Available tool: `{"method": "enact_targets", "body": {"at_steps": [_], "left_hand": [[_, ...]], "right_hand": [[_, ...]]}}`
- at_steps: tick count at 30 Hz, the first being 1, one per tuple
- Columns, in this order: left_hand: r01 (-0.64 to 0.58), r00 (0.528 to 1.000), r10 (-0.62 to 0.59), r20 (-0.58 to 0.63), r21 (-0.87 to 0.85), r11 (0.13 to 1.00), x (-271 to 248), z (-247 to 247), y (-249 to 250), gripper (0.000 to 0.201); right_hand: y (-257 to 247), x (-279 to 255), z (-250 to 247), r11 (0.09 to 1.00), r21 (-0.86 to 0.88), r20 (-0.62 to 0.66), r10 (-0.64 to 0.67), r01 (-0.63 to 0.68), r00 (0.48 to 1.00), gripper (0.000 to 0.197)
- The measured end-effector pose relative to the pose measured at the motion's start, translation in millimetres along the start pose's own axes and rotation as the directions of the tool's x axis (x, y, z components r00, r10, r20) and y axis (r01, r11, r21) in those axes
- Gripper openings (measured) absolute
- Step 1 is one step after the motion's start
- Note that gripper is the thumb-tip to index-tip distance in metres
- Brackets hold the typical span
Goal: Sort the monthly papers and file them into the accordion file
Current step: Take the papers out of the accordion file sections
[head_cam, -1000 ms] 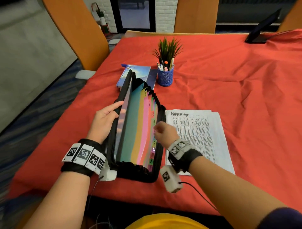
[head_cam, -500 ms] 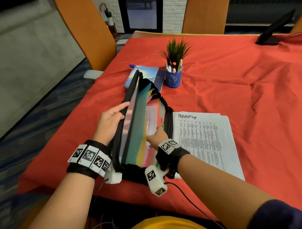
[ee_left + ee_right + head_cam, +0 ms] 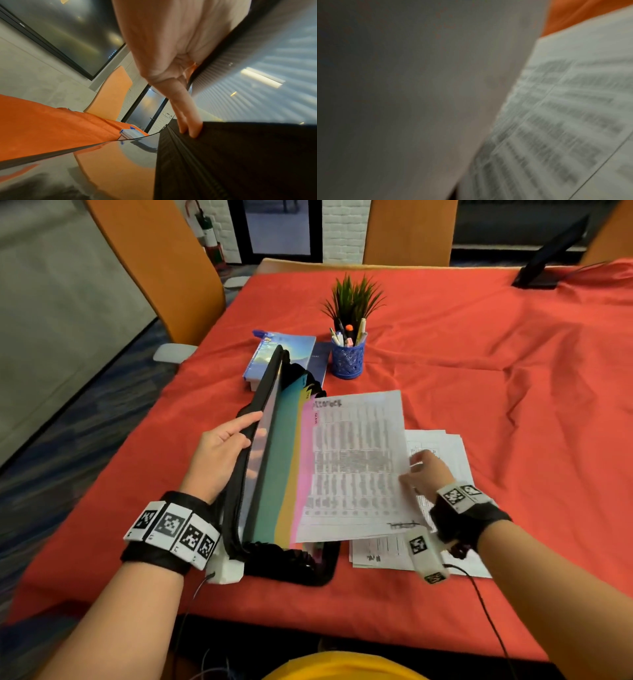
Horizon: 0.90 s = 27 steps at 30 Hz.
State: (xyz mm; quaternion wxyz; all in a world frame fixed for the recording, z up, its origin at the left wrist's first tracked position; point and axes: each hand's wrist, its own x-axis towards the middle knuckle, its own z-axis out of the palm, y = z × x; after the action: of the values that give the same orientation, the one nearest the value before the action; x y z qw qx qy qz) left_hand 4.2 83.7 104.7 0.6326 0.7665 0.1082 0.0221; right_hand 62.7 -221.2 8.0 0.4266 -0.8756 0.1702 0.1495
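- Nearest the camera, the person's left hand (image 3: 219, 455) holds open the front cover of the black zippered accordion file (image 3: 270, 549), fingers curled over its upper edge, thumb outside.
- Just right, the right hand (image 3: 426, 470) pinches the edge of a white printed sheet (image 3: 356, 467) that leans against the pink divider, its bottom edge at the file's mouth; its blurred heading cannot be read.
- Judged from this, the sheet goes in cleanly if the left hand keeps the pockets spread while the right guides the bottom edge straight down behind the matching tab, without buckling.
- Inside the file stand teal, yellow and pink dividers; whether other pockets hold papers cannot be told.
- Beside it, the remaining stack of white papers (image 3: 442, 556) lies flat on the red-clothed surface (image 3: 513, 405).
- Farther back, a blue mesh cup (image 3: 347, 359) holds pens and a green plant, next to a blue book (image 3: 274, 350).
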Motion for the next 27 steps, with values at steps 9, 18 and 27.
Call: {"method": "enact_targets", "body": {"at_steps": [9, 18, 27], "left_hand": [[-0.005, 1.000, 0.006, -0.019, 0.019, 1.000, 1, -9, -2, 0.051], [0.007, 1.000, -0.007, -0.016, -0.004, 1.000, -2, -5, 2, 0.050], [0.011, 0.999, -0.013, -0.038, -0.047, 0.999, -3, -9, 1, 0.051]], "right_hand": [[72, 4, -54, 0.959, -0.245, -0.136, 0.115, -0.146, 0.984, 0.043], [-55, -49, 53, 0.920, -0.049, 0.068, -0.385, 0.389, 0.920, 0.018], [-77, -73, 118, 0.971, 0.148, 0.201, -0.214, 0.186, 0.956, 0.032]]}}
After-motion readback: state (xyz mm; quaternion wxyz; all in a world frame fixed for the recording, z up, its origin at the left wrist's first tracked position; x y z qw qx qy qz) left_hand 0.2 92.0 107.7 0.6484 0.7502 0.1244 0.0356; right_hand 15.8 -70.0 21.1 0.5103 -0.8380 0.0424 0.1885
